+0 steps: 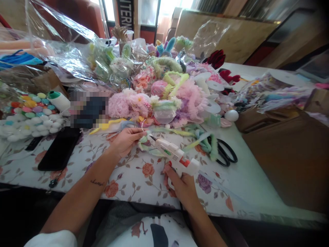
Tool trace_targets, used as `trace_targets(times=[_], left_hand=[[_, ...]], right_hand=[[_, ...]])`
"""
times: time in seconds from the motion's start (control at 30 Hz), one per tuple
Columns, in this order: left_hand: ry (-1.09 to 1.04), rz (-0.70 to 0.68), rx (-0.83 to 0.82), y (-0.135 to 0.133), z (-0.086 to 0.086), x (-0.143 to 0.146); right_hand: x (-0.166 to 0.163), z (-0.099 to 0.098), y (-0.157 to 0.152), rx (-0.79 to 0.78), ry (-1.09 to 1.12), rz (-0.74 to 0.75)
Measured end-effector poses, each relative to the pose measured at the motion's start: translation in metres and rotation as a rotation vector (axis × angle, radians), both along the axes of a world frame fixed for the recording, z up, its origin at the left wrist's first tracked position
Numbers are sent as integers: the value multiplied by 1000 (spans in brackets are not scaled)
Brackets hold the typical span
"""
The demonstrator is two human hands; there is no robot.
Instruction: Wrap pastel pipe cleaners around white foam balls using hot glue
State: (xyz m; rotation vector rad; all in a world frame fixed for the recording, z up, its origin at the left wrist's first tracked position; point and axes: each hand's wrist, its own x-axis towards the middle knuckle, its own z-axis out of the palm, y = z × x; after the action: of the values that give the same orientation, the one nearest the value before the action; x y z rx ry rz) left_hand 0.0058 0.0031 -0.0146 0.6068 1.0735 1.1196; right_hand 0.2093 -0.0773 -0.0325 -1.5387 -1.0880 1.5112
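Head view shows a desk whose near part is covered by a floral cloth, with a person's two bare hands working over the middle, toward the near edge. The left hand is closed in a pinch on a pale green fuzzy strip, and a short string of white beads stands at its fingertips. The right hand wraps around the handle of a white glue gun, whose nozzle points at the strip, just beside the left fingertips; whether it touches cannot be told. Near the right edge of the desk sits a brown cardboard box, with lilac fringe showing at its top; what lies deeper is hidden. Toward the far edge, a cup holds a bunch of brown sticks upright. At the far left corner, a clear plastic bag spreads in shiny folds, and a bright blue item shows under or inside clear film, which of the two is unclear. Along the left edge lie many coloured pom-poms beside a white spool. A black phone rests on the cloth, left of the left hand. Pink fluffy trim heaps across the middle, beyond the hands. Black-handled scissors lie right of the glue gun, partly under mixed pastel fuzzy strips.
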Motion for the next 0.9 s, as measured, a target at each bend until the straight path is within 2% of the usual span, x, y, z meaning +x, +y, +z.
trace_targets(times=[0.53,0.77,0.9], left_hand=[[-1,20,7,2,-4,-3],[-53,37,-18,2,-1,-1],[-81,54,-24,2,0,-1]], right_hand=[[0,0,0,9,-34,18],[0,-2,-1,80,-55,46],[0,-4,-1,67,-67,52]])
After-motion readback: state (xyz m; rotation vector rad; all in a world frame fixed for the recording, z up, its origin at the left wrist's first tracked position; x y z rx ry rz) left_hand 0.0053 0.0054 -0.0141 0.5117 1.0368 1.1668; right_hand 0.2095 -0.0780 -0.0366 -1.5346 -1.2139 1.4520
